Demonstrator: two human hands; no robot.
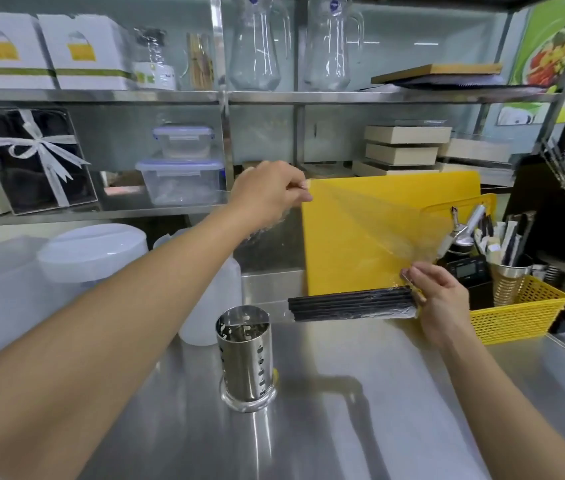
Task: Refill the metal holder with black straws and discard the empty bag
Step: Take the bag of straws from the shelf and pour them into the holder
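Observation:
A perforated metal holder (244,355) stands upright and empty on the steel counter (343,410). Behind it a bundle of black straws (350,304) lies level, its right end gripped by my right hand (442,299). A clear plastic bag (378,223) stretches from that hand up and left to my left hand (267,192), which pinches its far end high above the counter. The bag is pulled taut and looks mostly off the straws, with a bit of film still around the bundle.
A yellow cutting board (343,244) leans against the back wall behind the bag. A yellow mesh basket (516,317) with a cup of utensils sits at the right. White plastic tubs (90,254) and a bottle stand at the left. Shelves with boxes and jugs rise behind.

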